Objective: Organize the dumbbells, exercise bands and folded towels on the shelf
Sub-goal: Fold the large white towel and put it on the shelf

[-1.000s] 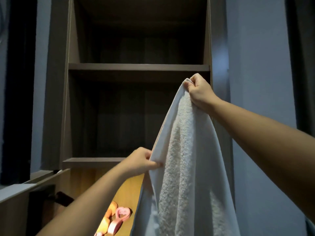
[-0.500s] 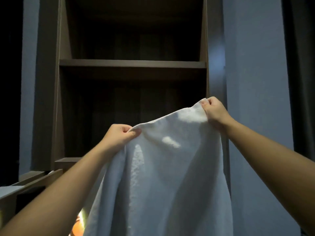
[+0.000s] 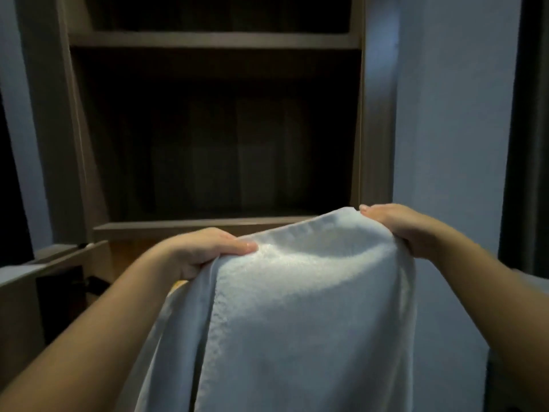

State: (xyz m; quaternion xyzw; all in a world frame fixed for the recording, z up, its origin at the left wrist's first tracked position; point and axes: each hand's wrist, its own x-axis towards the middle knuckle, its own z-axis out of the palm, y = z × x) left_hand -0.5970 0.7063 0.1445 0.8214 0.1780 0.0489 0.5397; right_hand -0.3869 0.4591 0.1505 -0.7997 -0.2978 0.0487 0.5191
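We hold a white towel [image 3: 297, 307] up in front of a dark wooden shelf [image 3: 208, 227], our left hand [image 3: 208, 248] gripping its top left corner and our right hand [image 3: 398, 227] gripping the top right, the cloth hanging down between our forearms.

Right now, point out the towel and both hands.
towel [image 3: 297, 307], head view, middle of the draped cloth.
left hand [image 3: 208, 251], head view, back of the hand.
right hand [image 3: 401, 228], head view, back of the hand.

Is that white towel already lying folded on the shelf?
No, the left hand and right hand hold the towel up by its top edge in front of the shelf, and it hangs loose.
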